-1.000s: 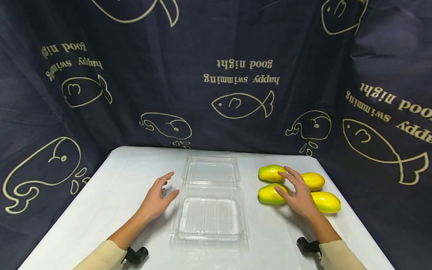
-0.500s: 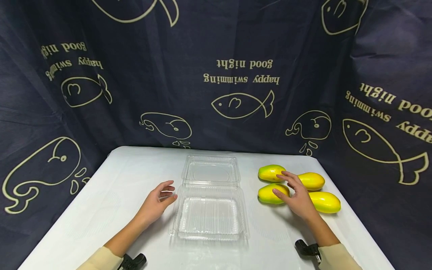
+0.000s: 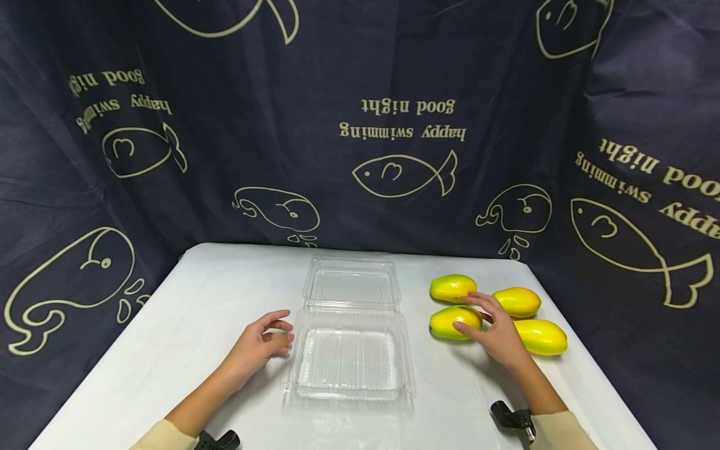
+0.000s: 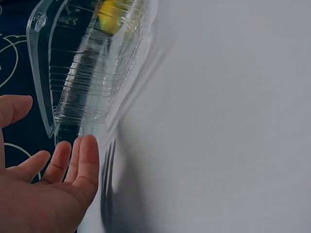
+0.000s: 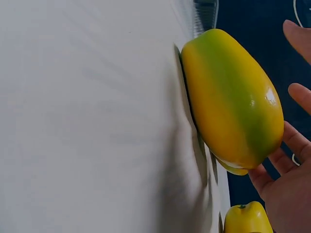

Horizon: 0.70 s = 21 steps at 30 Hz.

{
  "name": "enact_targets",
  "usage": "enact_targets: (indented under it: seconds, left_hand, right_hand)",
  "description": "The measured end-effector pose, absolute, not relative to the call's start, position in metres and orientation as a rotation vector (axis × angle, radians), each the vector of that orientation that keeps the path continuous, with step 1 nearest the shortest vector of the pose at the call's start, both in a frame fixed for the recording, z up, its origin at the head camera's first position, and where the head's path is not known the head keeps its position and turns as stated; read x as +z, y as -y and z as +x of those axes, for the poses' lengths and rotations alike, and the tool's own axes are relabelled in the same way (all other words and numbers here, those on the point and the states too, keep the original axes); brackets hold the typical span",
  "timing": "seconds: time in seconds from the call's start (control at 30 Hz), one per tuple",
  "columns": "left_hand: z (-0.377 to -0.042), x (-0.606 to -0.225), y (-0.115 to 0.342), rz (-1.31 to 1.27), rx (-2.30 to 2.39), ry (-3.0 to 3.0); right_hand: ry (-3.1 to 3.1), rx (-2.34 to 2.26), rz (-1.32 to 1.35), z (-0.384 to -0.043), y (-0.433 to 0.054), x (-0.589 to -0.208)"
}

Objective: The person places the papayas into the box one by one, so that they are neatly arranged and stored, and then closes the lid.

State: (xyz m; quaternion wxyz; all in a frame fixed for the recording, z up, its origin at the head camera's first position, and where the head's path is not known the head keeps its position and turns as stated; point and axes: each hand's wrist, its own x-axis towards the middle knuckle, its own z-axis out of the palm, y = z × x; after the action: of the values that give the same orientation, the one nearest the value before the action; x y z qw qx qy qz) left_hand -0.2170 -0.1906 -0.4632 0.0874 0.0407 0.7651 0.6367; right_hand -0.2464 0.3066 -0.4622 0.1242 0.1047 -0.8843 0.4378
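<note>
My right hand point(image 3: 497, 334) hovers over the nearer left papaya point(image 3: 448, 322), thumb by its front side and fingers reaching past its far side. In the right wrist view, this yellow-green papaya point(image 5: 228, 97) fills the middle, with the fingers of my right hand point(image 5: 294, 189) spread beside it, not curled round it. My left hand point(image 3: 253, 351), loosely bent and holding nothing, is just left of a clear plastic clamshell box point(image 3: 349, 395). The box lies opened flat, its lid point(image 3: 351, 262) towards the back. In the left wrist view my fingertips point(image 4: 89, 145) are close to its near end.
Another papaya point(image 3: 450, 289) lies behind the one under my right hand. Two more, a back one point(image 3: 520, 302) and a front one point(image 3: 545, 337), lie to the right near the table's edge. A dark printed curtain point(image 3: 405, 219) surrounds the white table point(image 3: 185, 312).
My right hand has lowered and come closer around the nearer left papaya. My left hand has drawn slightly back towards me, its fingers a little more bent. Box and papayas have stayed put.
</note>
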Motion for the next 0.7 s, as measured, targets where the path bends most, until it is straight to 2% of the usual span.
enact_targets:
  seconds: [0.7]
  left_hand:
    - [-0.203,-0.467,0.198,0.194,1.984,-1.894]
  right_hand:
    - [2.623,1.223,0.292,-0.244,-0.309,-0.462]
